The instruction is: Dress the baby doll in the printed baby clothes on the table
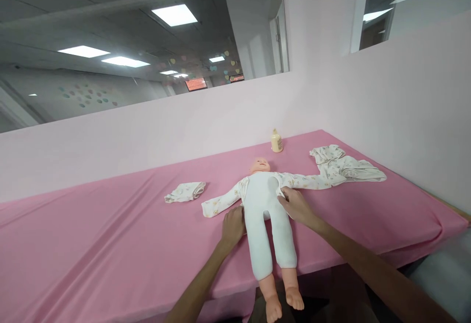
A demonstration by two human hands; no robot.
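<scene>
A baby doll (pixel 260 165) lies on its back with a white cloth body (pixel 260 190) and bare feet toward me. Its arms are in the long sleeves of a white patterned baby shirt (pixel 226 201), which lies open at the chest. At the doll's side on the right, my right hand (pixel 296 205) pinches the shirt's front edge. My left hand (pixel 233 226) is against the doll's hip on the left, its fingers curled. Those fingertips are hidden beside the doll, so what they hold does not show.
A folded patterned cloth (pixel 184 192) lies left of the doll. Patterned baby clothes (pixel 346 166) are spread at the right, touching the doll's sleeve end. A pale yellow bottle (pixel 276 141) stands near the wall. Pink cloth (pixel 121 244) covers the table, whose front edge is under the doll's legs.
</scene>
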